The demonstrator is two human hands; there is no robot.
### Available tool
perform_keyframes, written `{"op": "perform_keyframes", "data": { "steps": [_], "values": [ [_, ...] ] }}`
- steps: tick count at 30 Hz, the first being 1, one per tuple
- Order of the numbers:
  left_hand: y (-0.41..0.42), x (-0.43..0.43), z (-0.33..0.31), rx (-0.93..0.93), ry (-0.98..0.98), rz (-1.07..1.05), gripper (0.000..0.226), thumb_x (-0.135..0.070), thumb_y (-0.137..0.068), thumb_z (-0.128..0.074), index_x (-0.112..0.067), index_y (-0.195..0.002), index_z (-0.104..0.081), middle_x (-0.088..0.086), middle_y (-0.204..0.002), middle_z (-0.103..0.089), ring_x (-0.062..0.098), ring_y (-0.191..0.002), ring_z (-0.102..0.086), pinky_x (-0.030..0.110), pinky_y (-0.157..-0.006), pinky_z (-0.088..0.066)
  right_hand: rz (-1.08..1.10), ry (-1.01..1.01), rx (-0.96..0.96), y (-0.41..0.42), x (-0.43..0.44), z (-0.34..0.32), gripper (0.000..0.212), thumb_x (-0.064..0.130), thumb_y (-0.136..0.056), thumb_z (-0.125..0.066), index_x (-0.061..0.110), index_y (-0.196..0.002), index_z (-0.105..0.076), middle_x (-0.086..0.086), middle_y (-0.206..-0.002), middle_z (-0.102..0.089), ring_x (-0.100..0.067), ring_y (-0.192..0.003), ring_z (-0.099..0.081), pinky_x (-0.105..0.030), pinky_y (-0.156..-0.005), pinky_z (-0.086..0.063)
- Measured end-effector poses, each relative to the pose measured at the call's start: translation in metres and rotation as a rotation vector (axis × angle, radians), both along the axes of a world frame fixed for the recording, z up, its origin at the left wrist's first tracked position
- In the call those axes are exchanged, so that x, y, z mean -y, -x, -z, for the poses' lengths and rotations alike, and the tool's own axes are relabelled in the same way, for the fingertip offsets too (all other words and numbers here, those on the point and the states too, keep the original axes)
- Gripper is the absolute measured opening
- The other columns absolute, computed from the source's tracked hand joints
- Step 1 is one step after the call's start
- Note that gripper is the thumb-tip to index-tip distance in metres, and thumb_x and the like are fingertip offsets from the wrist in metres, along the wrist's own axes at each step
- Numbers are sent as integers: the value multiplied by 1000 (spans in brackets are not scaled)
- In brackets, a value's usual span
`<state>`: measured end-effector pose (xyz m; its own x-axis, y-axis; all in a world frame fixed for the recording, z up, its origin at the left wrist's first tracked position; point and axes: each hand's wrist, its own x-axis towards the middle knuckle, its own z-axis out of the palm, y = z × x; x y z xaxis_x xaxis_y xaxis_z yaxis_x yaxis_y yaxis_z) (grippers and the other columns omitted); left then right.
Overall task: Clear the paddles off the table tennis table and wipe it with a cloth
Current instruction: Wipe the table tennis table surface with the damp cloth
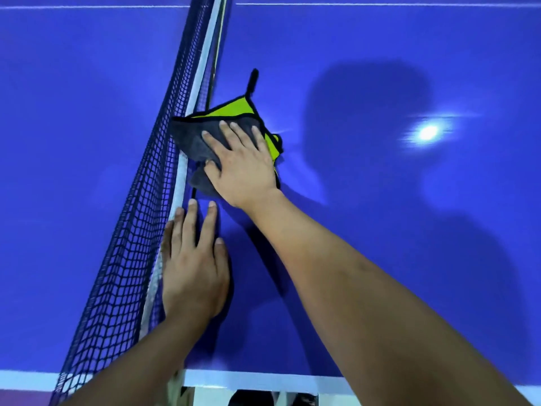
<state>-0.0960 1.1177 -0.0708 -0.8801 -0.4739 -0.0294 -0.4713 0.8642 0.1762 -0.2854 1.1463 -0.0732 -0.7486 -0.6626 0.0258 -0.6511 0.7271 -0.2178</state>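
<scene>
Both forearms reach in over the near edge of the table [380, 273]. I log the left hand [194, 265] flat on the blue top, fingers straight, grasping nothing, its outer side against the net [117, 230]. The right hand [243, 168] is farther out, palm down, fingers spread, pressing the cloth [187, 139] without clenching it. The cloth is grey and yellow-green, black-edged, and lies on the tabletop touching the net's foot.
</scene>
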Motion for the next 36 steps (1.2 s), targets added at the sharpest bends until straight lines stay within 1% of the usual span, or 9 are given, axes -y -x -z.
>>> {"op": "perform_keyframes", "data": {
  "steps": [4,9,13,16,23,27,30,32,36],
  "values": [
    [5,0,-2,-30,-54,-38,61,-35,-98,-27,-22,-157,-30,11,-165,-23,29,-152,-20,45,-126,-12,164,39,10,11,-55,1,60,48,-100,-37,37,-158,-33,-1,-168,-25,-17,-156,-19,-47,-127,-5],
    [3,-3,-5,-66,-76,-45,60,-36,-98,-28,-22,-156,-33,10,-165,-25,30,-152,-19,42,-126,-10,436,18,-7,41,-208,2,61,47,-100,-39,34,-159,-32,-4,-168,-26,-21,-155,-20,-48,-127,-7],
    [3,-7,-6,-77,-107,-46,59,-42,-99,-26,-25,-156,-32,8,-166,-22,28,-153,-17,44,-125,-10,664,-7,-1,53,-318,-2,63,50,-99,-31,35,-160,-28,-5,-169,-23,-22,-155,-19,-47,-127,-6],
    [2,-5,-4,-84,-117,-22,59,-44,-100,-24,-28,-157,-30,8,-166,-20,28,-153,-16,44,-125,-9,736,-35,12,52,-346,1,64,53,-99,-25,36,-161,-23,-3,-170,-19,-21,-156,-15,-47,-127,-3],
    [1,-5,-2,-80,-116,4,58,-44,-103,-24,-24,-157,-29,11,-166,-19,33,-151,-17,47,-124,-11,715,-73,23,56,-346,4,64,53,-100,-22,35,-161,-20,-3,-170,-16,-23,-157,-12,-49,-127,-3],
    [1,5,-18,76,-96,66,57,-35,-105,-35,-21,-159,-24,11,-166,-17,32,-151,-17,46,-125,-14,678,-61,21,45,-327,-4,70,55,-94,-20,33,-161,-25,-5,-169,-21,-25,-156,-15,-52,-126,-7],
    [-23,9,-45,263,25,157,57,-34,-101,-31,-16,-156,-24,11,-161,-25,35,-143,-31,49,-115,-34,531,-60,5,15,-269,-6,73,55,-91,-20,32,-160,-30,-8,-167,-26,-27,-155,-20,-53,-125,-9],
    [-49,5,-61,379,48,166,58,-35,-101,-25,-15,-155,-21,9,-160,-25,34,-143,-32,48,-110,-42,442,-69,-4,-10,-216,-4,67,54,-96,-25,33,-160,-28,-7,-168,-25,-26,-155,-19,-52,-126,-8],
    [-103,-5,-78,496,16,226,54,-37,-104,-26,-16,-153,-22,6,-164,-18,29,-151,-19,43,-116,-36,241,-35,-19,-70,-108,-1,60,50,-100,-36,38,-159,-30,-2,-169,-24,-21,-156,-18,-51,-126,-7]
  ]
}}
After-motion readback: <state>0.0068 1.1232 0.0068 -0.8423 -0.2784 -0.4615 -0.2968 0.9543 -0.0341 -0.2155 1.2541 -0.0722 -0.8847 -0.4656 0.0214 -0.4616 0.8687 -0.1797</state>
